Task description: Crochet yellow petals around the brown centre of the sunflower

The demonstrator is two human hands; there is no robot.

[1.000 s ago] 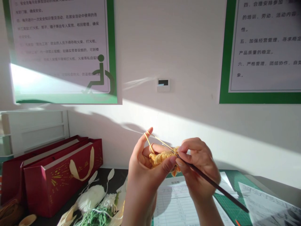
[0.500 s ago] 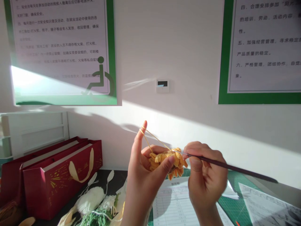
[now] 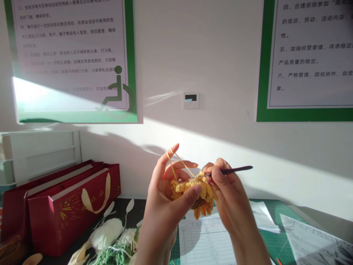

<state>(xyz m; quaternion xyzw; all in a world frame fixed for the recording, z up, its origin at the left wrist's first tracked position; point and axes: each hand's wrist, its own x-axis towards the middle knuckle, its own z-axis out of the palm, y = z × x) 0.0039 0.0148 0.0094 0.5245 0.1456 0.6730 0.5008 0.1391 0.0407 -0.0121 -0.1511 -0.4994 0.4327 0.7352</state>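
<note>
My left hand (image 3: 171, 195) pinches a yellow crocheted flower (image 3: 205, 191) with a brown centre between thumb and fingers. Its raised index finger carries a loop of yellow yarn (image 3: 184, 162) that runs down to the flower's top edge. In my right hand (image 3: 228, 195) is a crochet hook (image 3: 234, 170) with a dark handle, its metal tip at the upper edge of the flower. My right fingers are close against the petals; whether they also pinch the flower I cannot tell.
Dark red gift bags (image 3: 74, 209) stand at the left, near white yarn (image 3: 107, 233) and green yarn (image 3: 114, 254). Printed sheets (image 3: 204, 241) lie on a green cutting mat (image 3: 275, 239). Behind is a wall with posters (image 3: 261, 92) and a small white panel (image 3: 191, 105).
My right hand has moved left, closer to the flower, and turned the crochet hook so its handle points slightly upward. My left index finger has bent rightward, and the flower has tilted.
</note>
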